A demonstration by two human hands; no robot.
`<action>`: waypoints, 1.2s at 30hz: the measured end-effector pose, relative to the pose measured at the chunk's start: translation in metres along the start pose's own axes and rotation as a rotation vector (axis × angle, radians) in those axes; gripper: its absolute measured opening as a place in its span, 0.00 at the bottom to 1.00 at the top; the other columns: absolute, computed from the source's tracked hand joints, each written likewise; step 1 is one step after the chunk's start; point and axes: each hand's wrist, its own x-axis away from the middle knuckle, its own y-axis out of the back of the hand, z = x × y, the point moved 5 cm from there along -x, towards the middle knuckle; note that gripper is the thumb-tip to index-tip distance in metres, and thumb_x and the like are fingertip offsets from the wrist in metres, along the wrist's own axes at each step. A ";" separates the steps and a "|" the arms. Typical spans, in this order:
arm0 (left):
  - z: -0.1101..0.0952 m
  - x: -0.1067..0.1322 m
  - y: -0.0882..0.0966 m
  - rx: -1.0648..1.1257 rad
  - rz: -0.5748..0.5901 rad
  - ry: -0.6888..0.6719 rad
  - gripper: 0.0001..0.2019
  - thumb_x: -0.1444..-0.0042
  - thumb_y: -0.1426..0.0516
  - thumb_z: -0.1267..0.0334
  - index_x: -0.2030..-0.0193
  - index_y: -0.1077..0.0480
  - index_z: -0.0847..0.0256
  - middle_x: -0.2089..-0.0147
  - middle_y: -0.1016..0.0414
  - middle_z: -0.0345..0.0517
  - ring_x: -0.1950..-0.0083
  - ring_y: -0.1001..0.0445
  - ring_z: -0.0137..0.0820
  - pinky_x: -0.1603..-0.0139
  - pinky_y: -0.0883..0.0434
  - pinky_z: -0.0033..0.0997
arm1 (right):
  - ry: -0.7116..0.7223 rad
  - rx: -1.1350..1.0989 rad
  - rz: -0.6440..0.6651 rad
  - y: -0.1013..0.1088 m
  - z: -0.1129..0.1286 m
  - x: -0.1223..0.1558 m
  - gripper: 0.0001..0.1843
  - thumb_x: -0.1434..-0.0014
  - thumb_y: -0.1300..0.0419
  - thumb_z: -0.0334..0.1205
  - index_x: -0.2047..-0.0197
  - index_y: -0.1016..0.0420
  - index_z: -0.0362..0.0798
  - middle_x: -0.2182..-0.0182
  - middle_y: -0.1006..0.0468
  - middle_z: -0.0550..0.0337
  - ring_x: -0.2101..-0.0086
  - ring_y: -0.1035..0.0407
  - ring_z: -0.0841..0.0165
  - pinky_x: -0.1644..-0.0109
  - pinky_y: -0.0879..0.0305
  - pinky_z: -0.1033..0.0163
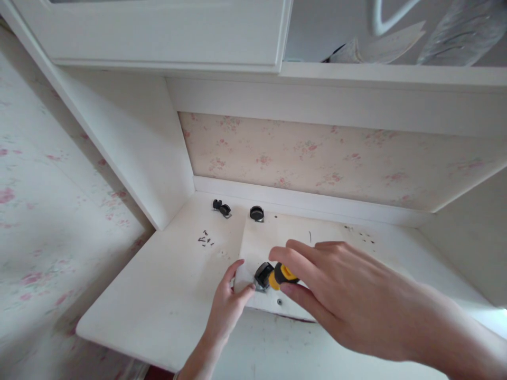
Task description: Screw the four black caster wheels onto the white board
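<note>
My right hand [336,290] is closed around a screwdriver with a yellow and black handle [280,275], its tip pointing at a black caster wheel [263,274] on the corner of a white board [285,240]. My left hand [232,301] pinches that corner of the board, thumb and forefinger beside the caster. The screwdriver's tip is hidden behind the caster.
Two more black casters [222,208] [256,212] lie at the back of the white desk [166,295]. Several small dark screws [206,240] are scattered left of the board, a few more at the right [362,235]. A cabinet and a shelf with papers hang overhead.
</note>
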 end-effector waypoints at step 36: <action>0.005 0.001 0.002 -0.037 -0.014 -0.009 0.30 0.49 0.37 0.57 0.39 0.34 0.61 0.51 0.22 0.51 0.59 0.24 0.38 0.60 0.29 0.32 | -0.023 -0.032 0.099 -0.001 -0.006 -0.001 0.11 0.28 0.54 0.46 0.49 0.36 0.53 0.66 0.20 0.64 0.75 0.28 0.67 0.75 0.56 0.61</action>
